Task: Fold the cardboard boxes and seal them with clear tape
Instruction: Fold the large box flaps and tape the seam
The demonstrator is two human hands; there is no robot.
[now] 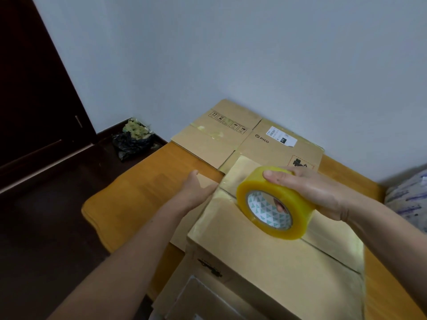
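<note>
A folded cardboard box (272,269) stands on the wooden table (138,192) in front of me, its top flaps closed along a centre seam. A roll of clear yellowish tape (272,204) stands on edge on the seam. My right hand (309,188) grips the roll from above, a finger showing through its core. A shiny strip of tape runs from the roll toward the box's far edge. My left hand (196,188) presses against the box's far left side, fingers partly hidden behind the edge.
Flattened cardboard boxes (242,137) lie at the back of the table against the pale wall. A black bag with greenish stuffing (134,139) sits on the dark floor to the left. A dark door fills the far left. Printed fabric (409,197) shows at right.
</note>
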